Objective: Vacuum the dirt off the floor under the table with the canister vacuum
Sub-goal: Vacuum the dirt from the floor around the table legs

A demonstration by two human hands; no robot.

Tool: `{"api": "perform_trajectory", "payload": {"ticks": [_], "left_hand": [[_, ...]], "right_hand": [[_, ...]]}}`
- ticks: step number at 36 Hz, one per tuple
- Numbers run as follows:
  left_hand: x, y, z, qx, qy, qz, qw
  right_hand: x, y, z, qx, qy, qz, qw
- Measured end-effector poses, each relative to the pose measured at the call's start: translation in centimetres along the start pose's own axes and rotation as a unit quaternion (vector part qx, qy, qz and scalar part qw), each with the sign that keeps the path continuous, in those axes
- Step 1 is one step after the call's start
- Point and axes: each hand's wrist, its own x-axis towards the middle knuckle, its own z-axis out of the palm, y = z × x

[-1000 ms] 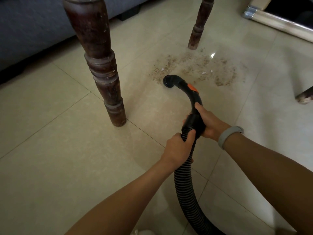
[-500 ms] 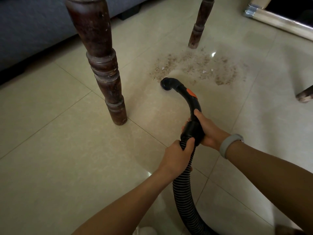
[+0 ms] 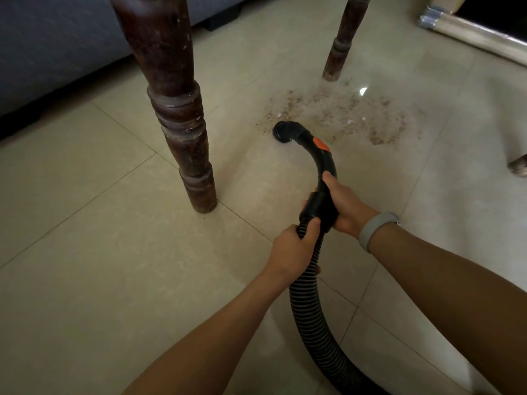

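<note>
A patch of brown dirt (image 3: 342, 115) lies on the beige tiled floor between the table legs. The black curved vacuum handle (image 3: 319, 155) with an orange slider ends in an open nozzle (image 3: 283, 132) at the dirt's near-left edge. My right hand (image 3: 342, 203) grips the handle's base where the cuff begins. Just below it, my left hand (image 3: 293, 249) grips the ribbed black hose (image 3: 308, 309), which runs down and off the bottom of the view. The canister itself is out of view.
A thick turned wooden table leg (image 3: 176, 109) stands left of the nozzle, a second leg (image 3: 342, 44) behind the dirt, and a third leg's foot (image 3: 519, 165) at the right edge. A grey sofa (image 3: 57, 38) fills the upper left. A metal-trimmed threshold (image 3: 470, 32) runs at upper right.
The nozzle has slid a little to the left and toward me along the dirt's near edge, with both hands keeping their grip and drawing back slightly.
</note>
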Motion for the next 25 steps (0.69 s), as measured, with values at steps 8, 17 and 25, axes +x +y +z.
{"api": "perform_trajectory", "payload": {"ticks": [8,17,25], "left_hand": [[1.8,0.8,-0.4,0.004,-0.019,-0.006,1.000],[4.2,2.5,-1.9,-0.001,-0.041,-0.006,0.999],[6.1,3.8,-3.4,-0.004,-0.043,0.001,0.999]], "right_hand": [[1.2,-1.1,-0.1,-0.005,0.018,-0.011,1.000],[2.7,-3.0,0.6,-0.006,0.046,-0.019,0.999],[4.3,-4.6,1.7,-0.001,0.070,-0.020,0.997]]}}
